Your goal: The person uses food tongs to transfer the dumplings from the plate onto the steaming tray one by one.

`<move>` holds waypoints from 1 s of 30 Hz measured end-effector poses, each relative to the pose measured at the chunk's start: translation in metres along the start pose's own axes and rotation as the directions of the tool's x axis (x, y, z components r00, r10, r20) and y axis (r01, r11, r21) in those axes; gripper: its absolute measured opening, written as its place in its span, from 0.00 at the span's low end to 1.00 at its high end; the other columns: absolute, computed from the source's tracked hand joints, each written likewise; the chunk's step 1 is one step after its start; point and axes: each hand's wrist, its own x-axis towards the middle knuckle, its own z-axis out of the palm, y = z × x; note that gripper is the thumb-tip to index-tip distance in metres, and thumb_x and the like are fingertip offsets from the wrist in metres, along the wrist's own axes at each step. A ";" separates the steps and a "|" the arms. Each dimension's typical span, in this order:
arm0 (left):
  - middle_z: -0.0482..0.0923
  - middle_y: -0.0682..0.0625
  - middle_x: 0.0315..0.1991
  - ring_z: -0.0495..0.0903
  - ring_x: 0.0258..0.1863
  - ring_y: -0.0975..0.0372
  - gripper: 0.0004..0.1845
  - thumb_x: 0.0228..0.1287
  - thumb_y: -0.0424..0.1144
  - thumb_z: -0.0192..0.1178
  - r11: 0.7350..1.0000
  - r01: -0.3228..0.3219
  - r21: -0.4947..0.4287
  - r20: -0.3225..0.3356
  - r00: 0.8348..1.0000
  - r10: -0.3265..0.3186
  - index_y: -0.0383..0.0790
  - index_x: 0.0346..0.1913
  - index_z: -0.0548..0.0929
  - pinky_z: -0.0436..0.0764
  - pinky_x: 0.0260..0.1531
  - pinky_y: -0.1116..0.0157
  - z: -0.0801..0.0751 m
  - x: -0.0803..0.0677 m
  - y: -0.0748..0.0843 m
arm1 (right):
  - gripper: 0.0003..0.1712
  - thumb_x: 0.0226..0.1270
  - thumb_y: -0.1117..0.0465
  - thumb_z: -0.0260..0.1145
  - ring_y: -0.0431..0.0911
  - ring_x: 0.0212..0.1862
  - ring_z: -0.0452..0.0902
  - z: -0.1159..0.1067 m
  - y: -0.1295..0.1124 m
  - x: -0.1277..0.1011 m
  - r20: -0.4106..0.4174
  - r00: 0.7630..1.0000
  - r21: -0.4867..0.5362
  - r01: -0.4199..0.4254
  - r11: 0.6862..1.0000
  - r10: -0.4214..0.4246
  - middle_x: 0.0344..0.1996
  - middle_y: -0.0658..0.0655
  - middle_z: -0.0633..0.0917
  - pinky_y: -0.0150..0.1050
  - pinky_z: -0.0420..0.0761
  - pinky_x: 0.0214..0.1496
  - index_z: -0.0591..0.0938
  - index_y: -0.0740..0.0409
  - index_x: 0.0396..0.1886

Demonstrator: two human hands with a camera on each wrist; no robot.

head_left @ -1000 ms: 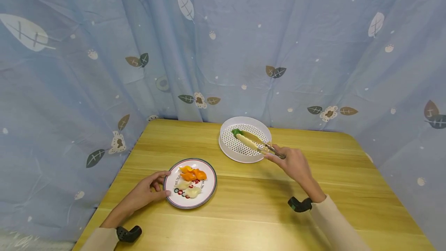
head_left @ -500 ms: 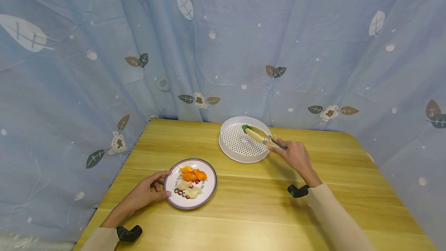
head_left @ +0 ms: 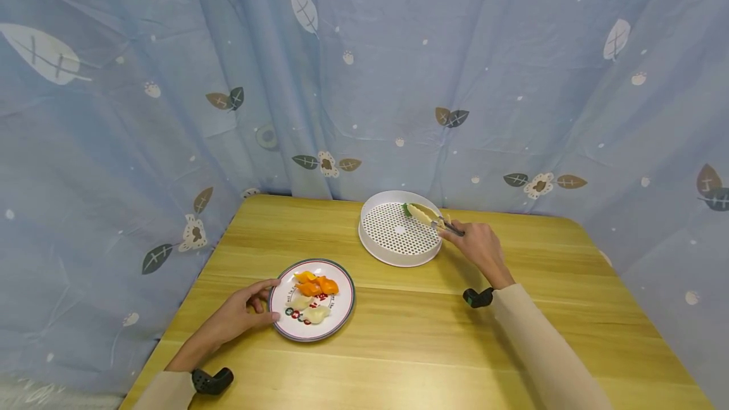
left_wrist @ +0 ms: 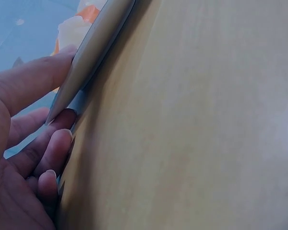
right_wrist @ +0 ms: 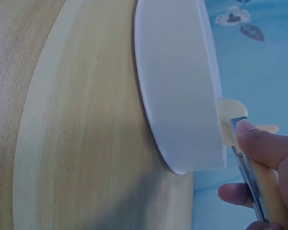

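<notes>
At the plate's left rim my left hand point(head_left: 242, 312) holds the edge, its thumb point(left_wrist: 36, 79) on the rim and other fingers curled at the underside. On the round white plate point(head_left: 340, 312) with a dark and red rim lie orange dumplings point(head_left: 310, 288) and whitish dumplings point(head_left: 316, 314). My right hand point(head_left: 479, 245) grips food tongs point(head_left: 423, 214) with cream tips, which reach over the right wall of a white steamer basket point(head_left: 393, 257). A green dumpling-like piece point(head_left: 406, 209) shows at the tips, mostly covered by them. The basket floor is perforated.
Both dishes stand on a wooden table point(head_left: 410, 353), the basket near the back edge by a blue patterned curtain point(head_left: 387, 81). The curtain also hangs along the left and right sides.
My right hand and the tongs have shifted the green piece from the basket's middle to its right back side, and lowered slightly. My left hand and the plate have not moved.
</notes>
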 end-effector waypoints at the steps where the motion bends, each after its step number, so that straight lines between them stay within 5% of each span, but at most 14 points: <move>1: 0.77 0.43 0.50 0.72 0.37 0.55 0.39 0.59 0.42 0.77 1.000 0.002 0.000 0.000 1.000 -0.002 0.40 0.73 0.73 0.72 0.34 0.65 0.000 0.000 0.000 | 0.35 0.68 0.35 0.68 0.52 0.28 0.70 0.001 0.000 0.001 0.005 1.000 -0.002 -0.006 1.000 0.006 0.34 0.66 0.86 0.42 0.63 0.22 0.84 0.55 0.62; 17: 0.76 0.43 0.50 0.72 0.39 0.54 0.40 0.59 0.43 0.77 1.000 0.024 0.005 0.004 1.000 -0.024 0.41 0.73 0.73 0.72 0.34 0.65 0.000 0.002 0.002 | 0.35 0.68 0.36 0.69 0.54 0.31 0.72 0.001 0.003 0.006 0.039 0.998 -0.047 -0.037 0.998 0.039 0.26 0.60 0.79 0.44 0.66 0.24 0.86 0.58 0.60; 24: 0.76 0.42 0.50 0.72 0.38 0.54 0.39 0.58 0.43 0.78 1.000 0.026 0.000 0.003 1.000 -0.026 0.41 0.72 0.73 0.73 0.35 0.65 0.000 0.001 0.003 | 0.39 0.66 0.33 0.69 0.53 0.30 0.72 -0.004 0.000 0.000 0.022 0.999 -0.044 -0.026 0.999 0.027 0.36 0.64 0.85 0.43 0.66 0.22 0.82 0.56 0.66; 30: 0.76 0.43 0.51 0.72 0.38 0.54 0.40 0.59 0.44 0.78 0.999 0.038 -0.013 0.022 0.999 -0.038 0.41 0.73 0.73 0.72 0.34 0.64 -0.003 0.000 0.005 | 0.39 0.64 0.32 0.70 0.50 0.25 0.67 -0.011 -0.008 -0.009 -0.009 1.000 -0.010 0.006 1.000 -0.006 0.21 0.54 0.74 0.42 0.62 0.21 0.84 0.52 0.65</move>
